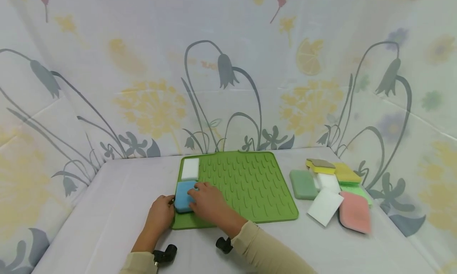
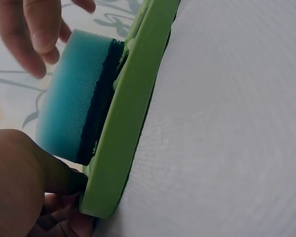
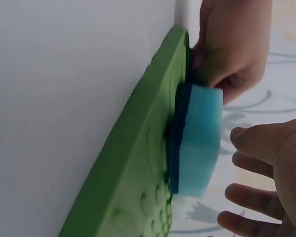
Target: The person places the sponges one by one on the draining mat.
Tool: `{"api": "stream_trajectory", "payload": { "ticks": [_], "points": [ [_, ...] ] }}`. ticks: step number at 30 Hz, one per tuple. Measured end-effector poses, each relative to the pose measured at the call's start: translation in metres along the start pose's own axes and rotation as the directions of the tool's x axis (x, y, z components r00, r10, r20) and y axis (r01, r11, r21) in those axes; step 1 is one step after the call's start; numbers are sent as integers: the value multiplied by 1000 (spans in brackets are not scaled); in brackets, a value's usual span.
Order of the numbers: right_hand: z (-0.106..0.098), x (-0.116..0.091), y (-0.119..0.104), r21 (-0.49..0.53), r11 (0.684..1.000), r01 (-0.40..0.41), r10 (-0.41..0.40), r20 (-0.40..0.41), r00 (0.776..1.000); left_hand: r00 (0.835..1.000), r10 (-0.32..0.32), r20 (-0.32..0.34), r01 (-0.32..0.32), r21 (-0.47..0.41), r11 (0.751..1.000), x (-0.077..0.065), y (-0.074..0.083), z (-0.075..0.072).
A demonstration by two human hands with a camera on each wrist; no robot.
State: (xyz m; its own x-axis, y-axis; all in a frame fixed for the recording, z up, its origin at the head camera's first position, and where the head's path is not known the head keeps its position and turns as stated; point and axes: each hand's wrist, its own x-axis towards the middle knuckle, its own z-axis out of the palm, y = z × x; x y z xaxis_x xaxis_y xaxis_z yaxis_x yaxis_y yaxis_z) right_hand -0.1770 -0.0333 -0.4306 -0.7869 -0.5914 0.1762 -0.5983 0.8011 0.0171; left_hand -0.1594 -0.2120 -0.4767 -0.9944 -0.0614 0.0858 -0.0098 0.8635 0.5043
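Observation:
A blue sponge (image 1: 184, 196) with a dark scouring layer underneath lies flat on the left part of a green ridged mat (image 1: 250, 186). Just behind it on the mat is a white sponge (image 1: 190, 169). My left hand (image 1: 160, 214) is at the mat's left edge; its thumb (image 2: 64, 175) and curled fingers pinch the rim beside the blue sponge. Over that sponge hovers my right hand (image 1: 210, 204), its fingers spread and relaxed. A small gap separates those fingers (image 3: 254, 138) from the sponge in the right wrist view.
Right of the mat lies a loose group: a green sponge (image 1: 303, 184), white pads (image 1: 325, 206), a pink sponge (image 1: 355, 211), yellow sponges (image 1: 346, 173) and a light green piece (image 1: 358, 191). A flower-patterned curtain (image 1: 228, 67) stands behind the white-covered table (image 1: 107, 210).

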Motion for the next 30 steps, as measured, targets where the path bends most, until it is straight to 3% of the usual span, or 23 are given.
{"api": "stream_trajectory", "payload": {
  "ticks": [8,14,30],
  "points": [
    [-3,-5,18,15,999,-37,37,-7,999,1000,-17,9,17,-2,1000,0,-1,1],
    [-2,-10,32,85,994,-67,68,-7,998,1000,-17,18,17,-1,1000,0,2,-1],
    [2,-28,72,121,984,-134,146,-96,985,1000,-19,13,19,12,1000,0,1,1]
  ]
}}
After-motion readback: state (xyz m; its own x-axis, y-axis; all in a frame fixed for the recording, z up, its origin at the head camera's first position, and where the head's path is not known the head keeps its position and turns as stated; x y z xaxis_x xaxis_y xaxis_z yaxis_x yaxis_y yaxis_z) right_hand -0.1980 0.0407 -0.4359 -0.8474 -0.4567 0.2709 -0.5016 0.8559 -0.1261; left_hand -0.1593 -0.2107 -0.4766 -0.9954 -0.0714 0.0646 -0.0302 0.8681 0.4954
